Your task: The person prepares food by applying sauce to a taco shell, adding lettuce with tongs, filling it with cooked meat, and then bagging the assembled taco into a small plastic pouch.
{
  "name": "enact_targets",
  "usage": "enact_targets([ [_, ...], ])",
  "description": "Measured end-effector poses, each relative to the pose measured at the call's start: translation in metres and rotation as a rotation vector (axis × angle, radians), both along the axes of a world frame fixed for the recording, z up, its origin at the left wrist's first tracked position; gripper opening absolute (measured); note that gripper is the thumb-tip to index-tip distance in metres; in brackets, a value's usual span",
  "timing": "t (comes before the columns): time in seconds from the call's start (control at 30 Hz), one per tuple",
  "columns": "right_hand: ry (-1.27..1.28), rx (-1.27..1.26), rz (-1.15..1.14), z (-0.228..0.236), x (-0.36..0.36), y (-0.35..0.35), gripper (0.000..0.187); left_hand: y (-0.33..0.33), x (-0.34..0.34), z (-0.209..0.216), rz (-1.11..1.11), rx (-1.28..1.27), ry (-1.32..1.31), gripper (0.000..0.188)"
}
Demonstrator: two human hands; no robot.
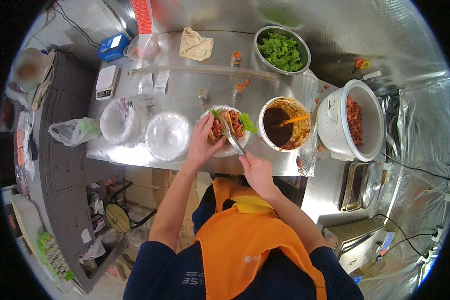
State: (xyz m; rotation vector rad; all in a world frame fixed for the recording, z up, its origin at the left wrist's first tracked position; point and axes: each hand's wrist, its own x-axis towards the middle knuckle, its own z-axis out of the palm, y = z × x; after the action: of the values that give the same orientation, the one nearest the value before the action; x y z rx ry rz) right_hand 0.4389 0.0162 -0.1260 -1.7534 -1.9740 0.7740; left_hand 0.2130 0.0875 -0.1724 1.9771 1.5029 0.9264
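On the steel table in front of me, a white plate [227,153] carries filled flatbread [217,129] with chunks of browned meat and green lettuce leaf [246,122]. My left hand [201,141] curves around the left side of the bread, fingers on one side and thumb on the near side. From the lower right, my right hand [257,171] grips metal tongs [233,139] by the handle end. Their tips rest among the meat chunks; exactly what they pinch is too small to tell.
Right of the plate stands a tub of brown sauce [277,125] with an orange-handled utensil. Beyond are a bowl of lettuce [281,50] and a white pot [352,120] of meat. Plastic-wrapped dishes [168,136], spice jars [203,95] and a scale [106,81] stand leftward.
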Motion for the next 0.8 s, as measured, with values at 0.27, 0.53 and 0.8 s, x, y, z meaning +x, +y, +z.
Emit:
enact_targets([
  [0.27,0.264,-0.012,-0.213,0.077,0.074,-0.008,0.047,0.001,0.004,0.010,-0.014,0.023,0.100,0.083],
  [0.53,-0.216,0.160,-0.807,0.213,0.309,0.038,0.060,0.004,0.026,0.015,-0.083,0.102,0.408,0.060],
  [0.8,-0.582,-0.026,-0.464,0.147,0.401,0.083,0.044,0.017,0.038,0.022,-0.069,0.125,0.426,0.053],
])
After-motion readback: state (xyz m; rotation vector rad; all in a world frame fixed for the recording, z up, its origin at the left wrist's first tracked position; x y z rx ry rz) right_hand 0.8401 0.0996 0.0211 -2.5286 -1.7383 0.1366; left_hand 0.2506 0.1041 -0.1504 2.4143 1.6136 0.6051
